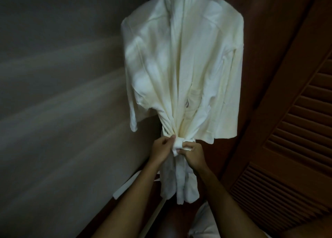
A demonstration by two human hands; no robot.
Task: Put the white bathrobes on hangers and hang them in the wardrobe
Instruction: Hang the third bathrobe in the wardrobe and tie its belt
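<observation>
A white bathrobe [181,61] hangs in front of me inside the dark wardrobe, its top cut off by the frame so the hanger is hidden. Its white belt [179,142] is wrapped round the waist and bunched into a knot. My left hand [161,148] pinches the belt at the left side of the knot. My right hand [193,152] grips the belt end at the right side of the knot. A loose belt tail [125,185] trails down to the lower left.
A grey wall [53,94] fills the left side. A brown louvred wardrobe door [291,130] stands open on the right. More white fabric [203,223] lies low at the bottom, right of centre.
</observation>
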